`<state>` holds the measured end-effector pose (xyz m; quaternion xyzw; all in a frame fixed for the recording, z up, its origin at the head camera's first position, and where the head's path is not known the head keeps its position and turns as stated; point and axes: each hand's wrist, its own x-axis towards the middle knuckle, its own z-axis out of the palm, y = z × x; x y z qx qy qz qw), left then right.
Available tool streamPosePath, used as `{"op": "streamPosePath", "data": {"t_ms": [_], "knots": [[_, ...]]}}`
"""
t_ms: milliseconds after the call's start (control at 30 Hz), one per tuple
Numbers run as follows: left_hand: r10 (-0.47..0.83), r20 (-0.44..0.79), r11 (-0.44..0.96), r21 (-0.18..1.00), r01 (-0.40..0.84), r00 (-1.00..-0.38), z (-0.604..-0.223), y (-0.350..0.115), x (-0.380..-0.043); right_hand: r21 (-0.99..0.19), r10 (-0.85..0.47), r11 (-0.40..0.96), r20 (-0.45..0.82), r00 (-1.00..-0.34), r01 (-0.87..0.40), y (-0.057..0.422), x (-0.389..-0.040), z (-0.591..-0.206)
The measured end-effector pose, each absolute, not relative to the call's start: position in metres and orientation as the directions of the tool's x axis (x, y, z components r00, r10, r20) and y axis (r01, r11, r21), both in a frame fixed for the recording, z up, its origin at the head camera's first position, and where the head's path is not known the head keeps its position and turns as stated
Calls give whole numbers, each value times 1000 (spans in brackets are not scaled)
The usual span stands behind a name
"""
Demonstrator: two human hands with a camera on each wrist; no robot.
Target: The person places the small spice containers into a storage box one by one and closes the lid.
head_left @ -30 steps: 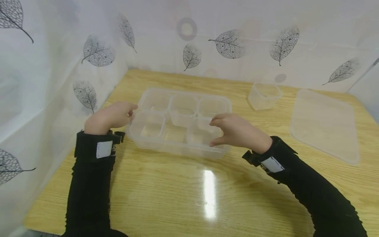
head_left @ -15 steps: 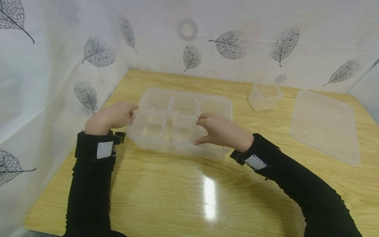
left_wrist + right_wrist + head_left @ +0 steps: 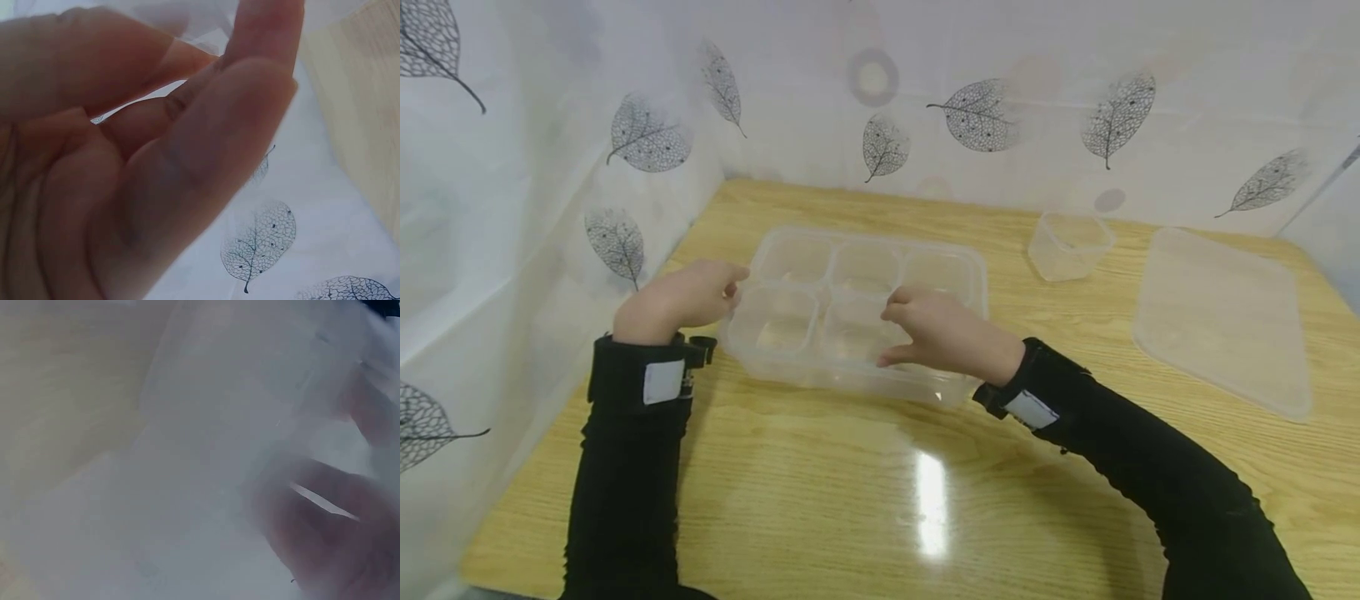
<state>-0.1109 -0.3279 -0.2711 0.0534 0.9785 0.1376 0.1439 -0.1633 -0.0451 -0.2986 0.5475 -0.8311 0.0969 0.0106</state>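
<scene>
A clear plastic box [image 3: 842,377] with several small clear cups inside it sits on the table. My left hand [image 3: 681,296] holds the box's left rim; in the left wrist view its thumb [image 3: 206,131] and fingers close in beside the clear plastic. My right hand [image 3: 951,333] reaches into the box from the right and grips the right side of a small clear cup [image 3: 853,327] in the front row's middle. Beside it at the front left stands another cup [image 3: 775,317], and more line the back row. The right wrist view is blurred, with clear plastic by the fingers.
A separate small clear cup [image 3: 1070,246] stands at the back right of the wooden table [image 3: 820,492]. Further right lies a flat translucent lid [image 3: 1221,321]. Leaf-patterned white sheeting [image 3: 805,108] closes off the back and left sides.
My right hand has moved left inside the box, sliding the front cup from the right side to the middle, near the front-left cup. My left hand stays on the rim.
</scene>
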Motion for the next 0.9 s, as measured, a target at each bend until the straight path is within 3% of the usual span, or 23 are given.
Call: {"op": "streamPosePath", "data": {"t_ms": [267, 400, 467, 600, 767, 900], "knots": [[136, -273, 955, 291, 53, -952, -273, -328, -109, -157, -921, 304, 203, -332, -940, -45, -164, -305], [149, -274, 957, 283, 69, -950, -274, -328, -110, -214, -903, 293, 259, -343, -932, -34, -168, -306], [159, -272, 957, 279, 81, -949, -274, -327, -112, -243, -883, 326, 266, -386, -914, -24, -171, -302], [162, -272, 957, 277, 84, -949, -272, -327, -113, -310, -811, 460, 236, -536, -832, -1, -184, -287], [155, -265, 958, 274, 80, -952, -271, -326, -111, -378, -637, 647, 209, -742, -662, 32, -220, -279], [165, -255, 958, 270, 94, -953, -271, -327, -110, -426, -480, 745, 191, -856, -513, 61, -253, -285]]}}
